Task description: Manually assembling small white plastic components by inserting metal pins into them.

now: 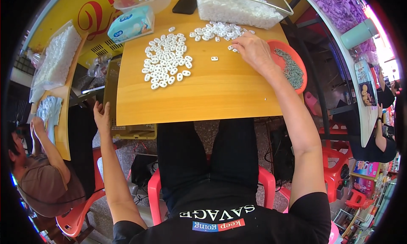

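Note:
My right hand (253, 52) reaches over the far right of the wooden table (190, 104), its fingertips pinched on a small white two-holed piece (230, 48). Just behind it lies a loose heap of similar white pieces (222, 31). One single piece (214, 58) rests apart, left of the hand. A larger spread of white oval two-holed pieces (165, 59) covers the table's left part. Low beside the table's left edge, my left hand (101, 114) hangs empty with its fingers apart.
An orange bowl (299, 90) of small grey metal parts sits under my right forearm. At the back stand a clear bin (241, 13) of white pieces, a dark phone (185, 3) and a tissue pack (131, 24). A person (46, 176) works at a side table on the left.

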The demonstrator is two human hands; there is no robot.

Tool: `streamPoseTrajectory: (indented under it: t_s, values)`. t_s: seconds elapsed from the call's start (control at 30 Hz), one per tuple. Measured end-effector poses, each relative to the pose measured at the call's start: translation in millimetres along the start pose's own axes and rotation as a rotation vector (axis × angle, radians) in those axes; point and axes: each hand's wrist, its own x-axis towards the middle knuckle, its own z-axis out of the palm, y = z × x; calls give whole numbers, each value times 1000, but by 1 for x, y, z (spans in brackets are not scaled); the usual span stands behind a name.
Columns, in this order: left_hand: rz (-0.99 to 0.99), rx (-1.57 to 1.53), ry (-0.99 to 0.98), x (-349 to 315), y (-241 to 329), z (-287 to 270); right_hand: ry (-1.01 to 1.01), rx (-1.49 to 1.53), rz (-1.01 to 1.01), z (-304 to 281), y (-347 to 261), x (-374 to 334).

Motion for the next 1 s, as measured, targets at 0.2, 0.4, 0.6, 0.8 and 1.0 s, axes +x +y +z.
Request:
streamPoseTrajectory:
  t_s: [0.2, 0.4, 0.6, 0.8, 1.0]
  values:
    - [294, -239, 157, -41, 131, 7, -70, -112, -85, 0, 8, 9]
    - [413, -514, -209, -100, 250, 41, -100, 40, -98, -5, -4, 4]
    - [132, -755, -703, -145, 292, 129, -281, 814, 225, -30, -47, -33]
    - [27, -959, -776, -169, 315, 169, -218, 1103, 332, -45, -55, -66]
    - [45, -940, -733, -172, 309, 185, -116, 1037, 321, -31, -52, -86]
